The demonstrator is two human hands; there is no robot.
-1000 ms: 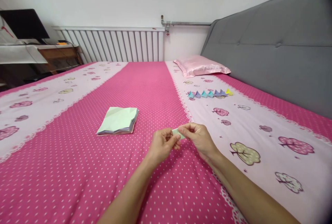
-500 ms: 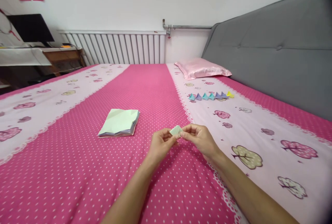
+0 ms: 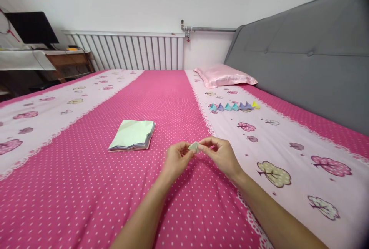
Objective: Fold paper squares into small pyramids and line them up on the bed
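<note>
Between my two hands is a small folded piece of pale green paper, held just above the pink dotted bedspread. My left hand pinches its left side with thumb and fingers. On the opposite side, my right hand grips the paper between thumb and forefinger. Fingers cover part of the folds. Left of my hands lies a stack of square paper sheets, pale green on top. Farther off on the right, a row of several small folded paper pieces in blue, purple and yellow rests on the bed.
A pink pillow lies at the far side by the grey headboard. Behind the bed runs a white radiator. A desk with a black monitor stands at the far left.
The folded paper has shifted slightly left and turned in my fingers, and less of it shows. Both hands keep hold of it. The camera view has shifted a little.
</note>
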